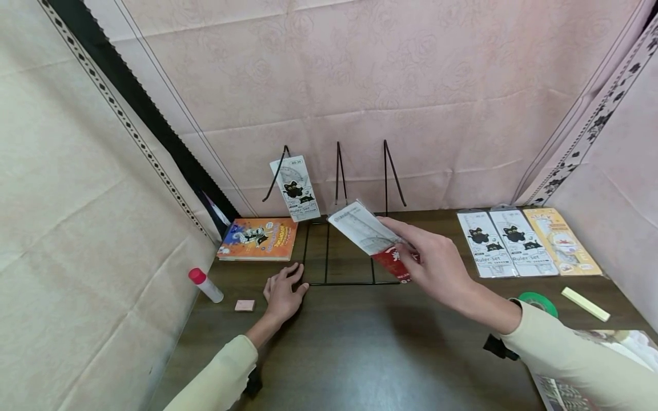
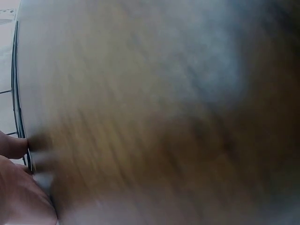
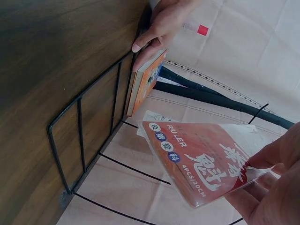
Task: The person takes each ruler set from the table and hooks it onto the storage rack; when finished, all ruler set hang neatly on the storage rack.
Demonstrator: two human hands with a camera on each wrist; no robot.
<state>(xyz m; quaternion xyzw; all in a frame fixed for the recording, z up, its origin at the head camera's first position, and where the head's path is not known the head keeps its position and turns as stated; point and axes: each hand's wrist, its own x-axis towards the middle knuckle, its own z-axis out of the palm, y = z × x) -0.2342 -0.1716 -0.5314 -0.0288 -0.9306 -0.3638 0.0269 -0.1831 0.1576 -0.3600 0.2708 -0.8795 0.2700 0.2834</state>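
Note:
My right hand pinches a ruler set packet by its end, tilted in the air in front of the middle hook of a black wire display rack. Its red printed side shows in the right wrist view, a clear packet marked RULER. My left hand holds the rack's front left corner between thumb and fingers, low against the table. On the rack's left hook hangs another ruler set with a black cat print. The left wrist view is mostly blurred table.
An orange book lies at the rack's left. Nearby are a glue stick and a pink eraser. To the right lie two white ruler sets, a yellow packet, green tape and a pale yellow strip.

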